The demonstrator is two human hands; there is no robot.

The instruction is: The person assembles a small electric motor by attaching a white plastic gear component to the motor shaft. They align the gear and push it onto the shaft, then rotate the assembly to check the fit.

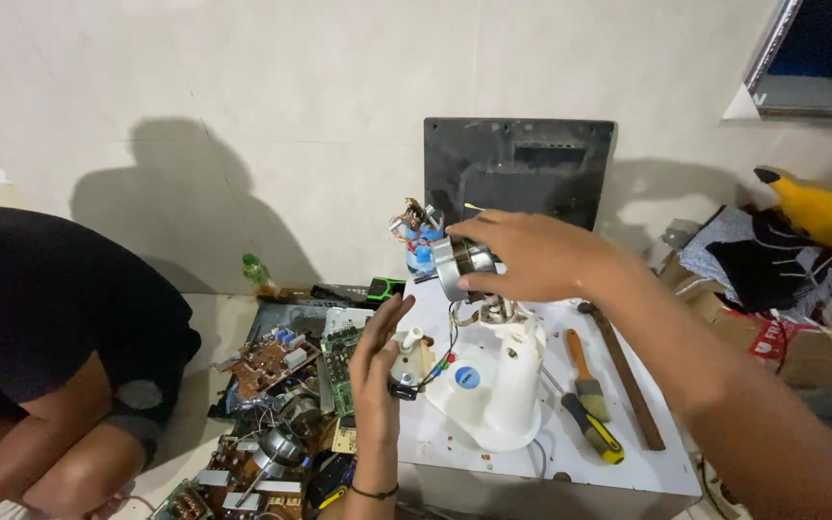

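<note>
Head view shows your right hand (pixel 532 255) closed from above around a small metal motor (pixel 462 262), lifted just over the white plastic housing (pixel 498 385) that lies on the white table (pixel 647 462). Your left hand (pixel 377 371) stands edge-on beside the housing, fingers loosely curved around a small beige switch part (pixel 410 358) whose thin wires (pixel 445 351) run up toward the motor. Keep the motor low and close to the housing, since those wires look short and would likely strain if you pull the two parts further apart. Hold the switch part steady with the left hand so the red and green connectors do not tug loose. Watch the metal bracket at the top of the housing, just under the motor; I judge it could snag the wires. A paintbrush (pixel 585 371) and a yellow-handled screwdriver (pixel 594 430) lie on the table to the right of the housing, within reach and apart from your hands. Circuit boards (pixel 267 361) are heaped to the left of the table, and another person's arm (pixel 69 433) is near them, so keep loose parts on the tabletop.
</note>
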